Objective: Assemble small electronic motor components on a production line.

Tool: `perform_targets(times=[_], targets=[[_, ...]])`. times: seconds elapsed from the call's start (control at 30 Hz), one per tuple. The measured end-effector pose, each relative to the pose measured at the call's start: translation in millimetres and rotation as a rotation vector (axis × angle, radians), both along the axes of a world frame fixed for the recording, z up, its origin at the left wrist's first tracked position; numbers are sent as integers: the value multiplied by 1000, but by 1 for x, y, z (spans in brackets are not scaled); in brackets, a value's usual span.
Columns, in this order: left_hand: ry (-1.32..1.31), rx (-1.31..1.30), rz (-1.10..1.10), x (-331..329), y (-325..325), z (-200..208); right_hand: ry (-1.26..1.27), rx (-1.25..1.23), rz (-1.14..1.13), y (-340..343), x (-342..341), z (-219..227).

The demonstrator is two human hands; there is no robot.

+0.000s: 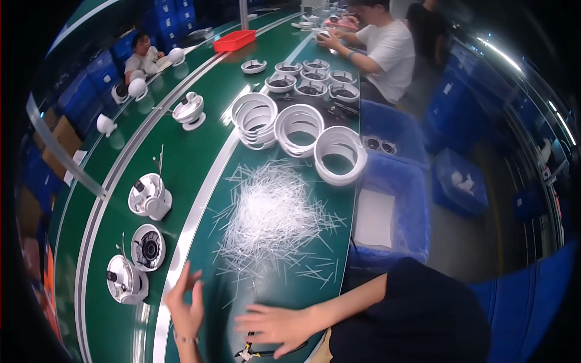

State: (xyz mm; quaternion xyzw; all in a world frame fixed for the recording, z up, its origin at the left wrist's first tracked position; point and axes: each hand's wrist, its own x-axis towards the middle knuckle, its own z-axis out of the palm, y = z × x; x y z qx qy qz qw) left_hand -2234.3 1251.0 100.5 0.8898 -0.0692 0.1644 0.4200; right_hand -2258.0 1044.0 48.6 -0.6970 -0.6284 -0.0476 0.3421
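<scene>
My left hand [186, 305] is raised over the metal strip at the bench's edge, fingers apart and holding nothing. It is nearest to the white camera-like housings on the belt, one with a round black inside [149, 247] and one tilted with wires [126, 279]. My right hand [275, 327] is spread palm-down above the green bench top, with nothing in its grasp. Pliers with black and yellow handles [247, 353] lie just below it, partly covered by the hand. Beyond both hands spreads a loose heap of thin white strips [272, 212], with several strays around it.
Stacks of white rings [342, 156] and several white round parts with black insides [311, 88] stand farther up the bench. Blue lined bins [393, 242] sit along its right side. A co-worker [387, 51] works at the far right; another person [143, 57] sits across the belt.
</scene>
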Motion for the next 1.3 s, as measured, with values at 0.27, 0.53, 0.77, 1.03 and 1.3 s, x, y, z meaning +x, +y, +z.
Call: perform_targets(times=[0.27, 0.53, 0.77, 1.03, 1.3], targets=[[232, 108, 359, -152, 33, 2, -148, -103, -1271, -146, 147, 71], [214, 299, 724, -237, 53, 5, -437, -282, -1240, -149, 171, 68], [76, 270, 1304, -337, 103, -6, -185, 141, -559, -45, 98, 97], [433, 481, 1267, -377, 89, -25, -70, -211, 250, 103, 30, 45], [557, 349, 1017, -322, 108, -26, -265, -225, 140, 147, -9, 59]])
